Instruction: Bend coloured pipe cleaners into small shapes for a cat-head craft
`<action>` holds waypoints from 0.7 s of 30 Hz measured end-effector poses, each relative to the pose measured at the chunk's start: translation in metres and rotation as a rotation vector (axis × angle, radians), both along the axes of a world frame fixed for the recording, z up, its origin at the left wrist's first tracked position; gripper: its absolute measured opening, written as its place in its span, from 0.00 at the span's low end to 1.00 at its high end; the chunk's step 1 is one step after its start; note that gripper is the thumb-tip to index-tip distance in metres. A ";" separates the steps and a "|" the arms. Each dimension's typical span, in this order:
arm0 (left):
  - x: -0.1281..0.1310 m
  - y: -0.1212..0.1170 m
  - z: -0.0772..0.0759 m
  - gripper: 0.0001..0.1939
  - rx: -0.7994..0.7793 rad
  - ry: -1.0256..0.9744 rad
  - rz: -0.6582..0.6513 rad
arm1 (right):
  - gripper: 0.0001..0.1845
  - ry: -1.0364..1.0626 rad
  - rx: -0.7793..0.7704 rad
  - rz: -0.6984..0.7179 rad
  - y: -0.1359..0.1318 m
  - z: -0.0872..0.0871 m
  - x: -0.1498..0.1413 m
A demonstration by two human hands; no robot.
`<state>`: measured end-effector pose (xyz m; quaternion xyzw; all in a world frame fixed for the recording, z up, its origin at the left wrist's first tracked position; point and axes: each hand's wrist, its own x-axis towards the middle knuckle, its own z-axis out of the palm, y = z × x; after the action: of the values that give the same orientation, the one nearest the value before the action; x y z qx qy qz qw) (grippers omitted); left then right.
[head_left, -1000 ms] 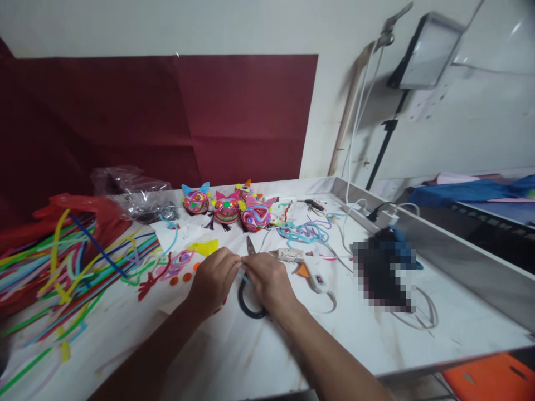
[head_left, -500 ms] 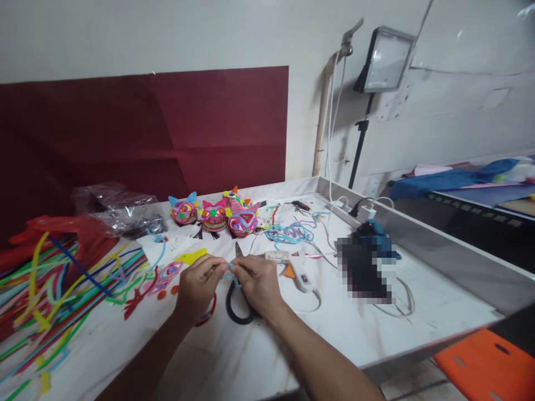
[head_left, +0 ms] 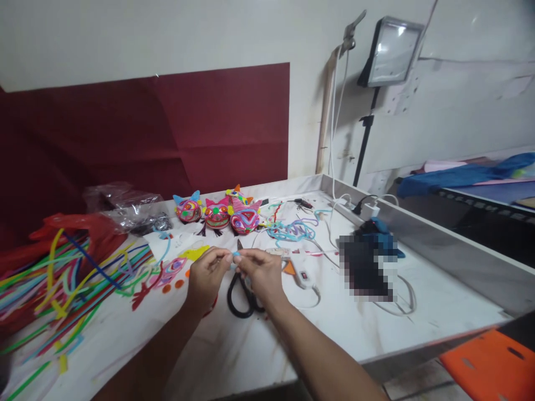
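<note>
Small light-blue piece (head_left: 236,254), partly hidden, pinched by my left hand (head_left: 204,278) and my right hand (head_left: 263,275), pale veined tabletop (head_left: 334,334) with black-handled scissors (head_left: 239,314), maroon sheet (head_left: 225,122) on white wall (head_left: 209,33)

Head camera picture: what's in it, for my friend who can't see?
Left hand and right hand hold a small light-blue piece over black-handled scissors on a white table. Colourful ornaments sit behind; a glue gun lies right, bright stems left.

over the scissors (head_left: 249,299), left hand (head_left: 204,281) and right hand (head_left: 262,273) bar the way; left of the scissors pipe cleaners (head_left: 92,259) obstruct, right a glue gun (head_left: 305,275); on the near side, tabletop (head_left: 240,356) leaves passage.
</note>
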<state>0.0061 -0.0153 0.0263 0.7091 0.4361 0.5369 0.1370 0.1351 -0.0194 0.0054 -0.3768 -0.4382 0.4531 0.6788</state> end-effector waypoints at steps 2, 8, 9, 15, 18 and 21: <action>-0.001 0.000 0.004 0.09 0.076 0.115 0.041 | 0.07 -0.040 0.006 0.020 0.001 -0.001 0.002; -0.016 0.003 0.012 0.11 0.191 0.508 -0.008 | 0.08 -0.614 0.426 -0.162 0.005 -0.006 0.009; -0.018 0.003 0.013 0.12 0.178 0.539 -0.031 | 0.09 -0.662 0.454 -0.163 0.005 -0.007 0.010; -0.022 0.001 0.018 0.09 0.117 0.427 -0.083 | 0.07 -0.542 0.275 -0.107 0.000 -0.001 0.011; -0.018 0.000 0.016 0.08 0.075 0.332 -0.038 | 0.05 -0.419 0.176 -0.082 0.000 -0.001 0.010; -0.012 0.000 0.010 0.08 -0.016 0.183 -0.029 | 0.05 -0.299 0.121 -0.082 0.001 -0.004 0.008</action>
<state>-0.0059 -0.0150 0.0368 0.7604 0.4407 0.4642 0.1101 0.1435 -0.0180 0.0012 -0.4162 -0.5451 0.3364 0.6454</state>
